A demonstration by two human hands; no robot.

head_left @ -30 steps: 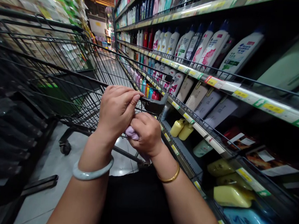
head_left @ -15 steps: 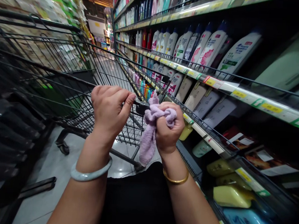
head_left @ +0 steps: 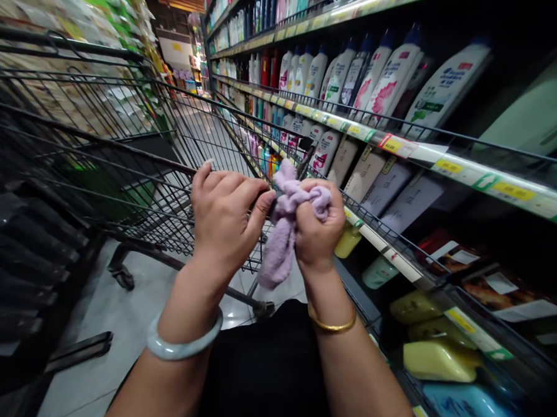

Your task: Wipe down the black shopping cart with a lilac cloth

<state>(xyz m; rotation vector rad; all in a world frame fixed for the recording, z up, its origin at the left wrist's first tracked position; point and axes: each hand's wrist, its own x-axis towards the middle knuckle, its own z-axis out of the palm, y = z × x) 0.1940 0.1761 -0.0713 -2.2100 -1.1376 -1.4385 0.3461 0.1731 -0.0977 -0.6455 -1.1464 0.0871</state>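
Note:
My left hand (head_left: 226, 215), with a pale bangle at its wrist, rests on the handle of a dark wire shopping cart (head_left: 168, 184). Its fingers are partly raised and bent over the bar, and the thumb lies close to the index finger. A knotted lilac cloth (head_left: 279, 249) hangs from my right hand (head_left: 321, 229), whose fist is closed around its knot at the right end of the handle. A gold bracelet circles the right wrist.
Shelves of shampoo bottles (head_left: 392, 74) run along the right, close to my right arm. Yellow bottles (head_left: 438, 360) lie on the lowest shelf. Packaged goods (head_left: 97, 12) stand at the left beyond the cart. The tiled aisle (head_left: 199, 120) stretches ahead.
My left hand has slid right along the handle, nearer the cloth, and its fingers have loosened. My right hand still grips the cloth. The view has shifted slightly.

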